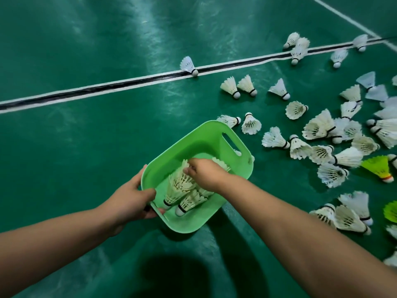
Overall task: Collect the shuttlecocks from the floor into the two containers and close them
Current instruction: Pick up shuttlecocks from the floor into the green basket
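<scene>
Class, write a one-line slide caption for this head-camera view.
Left hand grips the green basket while the right hand places white shuttlecocks inside.

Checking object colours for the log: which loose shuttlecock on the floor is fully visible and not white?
The yellow-green shuttlecock at the right, with an orange band by its cork. Every other fully visible one on the floor is white; another green one is cut off by the frame edge.

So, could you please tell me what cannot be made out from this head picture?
- Second container, any lids: out of frame.
- Shuttlecock count in the green basket: right hand covers some.
- Right hand's fingertips: hidden among feathers.
- Shuttlecocks on the floor at the right: cut off by the edge.
</scene>
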`<act>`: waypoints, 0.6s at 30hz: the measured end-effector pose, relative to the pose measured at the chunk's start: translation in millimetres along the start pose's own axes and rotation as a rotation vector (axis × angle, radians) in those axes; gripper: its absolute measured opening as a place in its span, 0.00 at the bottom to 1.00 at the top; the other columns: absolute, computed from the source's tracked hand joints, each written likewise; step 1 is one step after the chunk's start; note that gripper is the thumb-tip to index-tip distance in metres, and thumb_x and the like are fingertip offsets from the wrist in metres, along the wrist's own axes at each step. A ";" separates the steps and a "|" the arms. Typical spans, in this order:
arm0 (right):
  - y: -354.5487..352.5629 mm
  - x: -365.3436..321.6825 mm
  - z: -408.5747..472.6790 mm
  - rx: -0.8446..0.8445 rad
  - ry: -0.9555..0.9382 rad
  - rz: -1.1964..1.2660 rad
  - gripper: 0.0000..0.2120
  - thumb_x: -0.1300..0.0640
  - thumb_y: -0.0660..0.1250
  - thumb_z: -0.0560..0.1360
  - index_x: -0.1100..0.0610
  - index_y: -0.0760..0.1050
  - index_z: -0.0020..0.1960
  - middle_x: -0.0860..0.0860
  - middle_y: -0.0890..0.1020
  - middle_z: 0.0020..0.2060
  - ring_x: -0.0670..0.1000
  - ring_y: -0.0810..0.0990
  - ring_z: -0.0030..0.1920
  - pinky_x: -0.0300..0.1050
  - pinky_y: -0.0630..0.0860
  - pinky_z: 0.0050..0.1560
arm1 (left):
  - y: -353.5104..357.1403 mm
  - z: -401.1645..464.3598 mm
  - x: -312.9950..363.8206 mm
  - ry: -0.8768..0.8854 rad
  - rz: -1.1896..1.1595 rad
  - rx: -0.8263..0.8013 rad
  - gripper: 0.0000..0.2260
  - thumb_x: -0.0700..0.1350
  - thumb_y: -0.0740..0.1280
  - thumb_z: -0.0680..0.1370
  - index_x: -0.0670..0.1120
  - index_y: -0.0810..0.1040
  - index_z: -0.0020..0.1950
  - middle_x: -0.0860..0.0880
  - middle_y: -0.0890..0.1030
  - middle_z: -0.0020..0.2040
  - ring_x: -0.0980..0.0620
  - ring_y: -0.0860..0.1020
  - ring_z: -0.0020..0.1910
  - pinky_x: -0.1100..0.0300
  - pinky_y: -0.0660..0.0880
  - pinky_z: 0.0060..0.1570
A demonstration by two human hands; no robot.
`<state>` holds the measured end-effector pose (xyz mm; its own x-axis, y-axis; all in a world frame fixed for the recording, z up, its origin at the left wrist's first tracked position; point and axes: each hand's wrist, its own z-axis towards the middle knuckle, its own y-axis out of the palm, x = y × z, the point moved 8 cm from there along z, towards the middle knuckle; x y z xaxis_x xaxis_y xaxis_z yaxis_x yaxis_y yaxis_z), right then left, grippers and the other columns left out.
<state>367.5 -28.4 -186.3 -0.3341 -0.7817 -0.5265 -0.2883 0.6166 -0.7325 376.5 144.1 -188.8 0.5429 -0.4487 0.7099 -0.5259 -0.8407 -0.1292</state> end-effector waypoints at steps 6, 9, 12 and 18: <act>-115.5 19.3 -43.5 0.902 -0.130 -0.002 0.15 0.51 0.53 0.81 0.59 0.74 0.49 0.55 0.77 0.42 0.56 0.75 0.41 0.44 0.66 0.36 | -13.2 6.5 -7.1 -0.198 0.218 -0.058 0.12 0.36 0.54 0.77 0.37 0.76 0.53 0.40 0.83 0.30 0.48 0.80 0.24 0.60 0.79 0.25; -135.3 74.7 -35.3 0.907 0.082 0.033 0.14 0.64 0.56 0.77 0.58 0.71 0.61 0.58 0.74 0.56 0.59 0.74 0.52 0.49 0.69 0.45 | -34.8 8.4 -15.2 -0.282 0.130 -0.034 0.10 0.34 0.54 0.77 0.34 0.74 0.51 0.37 0.83 0.30 0.48 0.80 0.22 0.61 0.77 0.20; -84.7 113.9 -6.7 0.336 0.260 -0.299 0.32 0.72 0.57 0.70 0.49 0.66 0.69 0.56 0.58 0.73 0.61 0.63 0.67 0.57 0.68 0.61 | -40.7 7.3 -12.8 -0.261 0.100 -0.012 0.09 0.32 0.54 0.76 0.33 0.73 0.49 0.36 0.83 0.32 0.47 0.80 0.22 0.60 0.78 0.21; -53.8 138.5 -9.0 0.323 0.239 -0.399 0.10 0.55 0.61 0.78 0.56 0.74 0.56 0.58 0.70 0.62 0.59 0.72 0.57 0.49 0.72 0.52 | -35.9 1.3 -10.1 -0.201 0.039 -0.002 0.11 0.31 0.52 0.76 0.36 0.71 0.53 0.33 0.83 0.35 0.43 0.80 0.25 0.57 0.79 0.24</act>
<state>328.7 -169.0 -216.0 -0.4602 -0.8824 -0.0974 -0.1567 0.1887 -0.9694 390.8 178.4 -192.2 0.6419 -0.5326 0.5516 -0.5501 -0.8211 -0.1527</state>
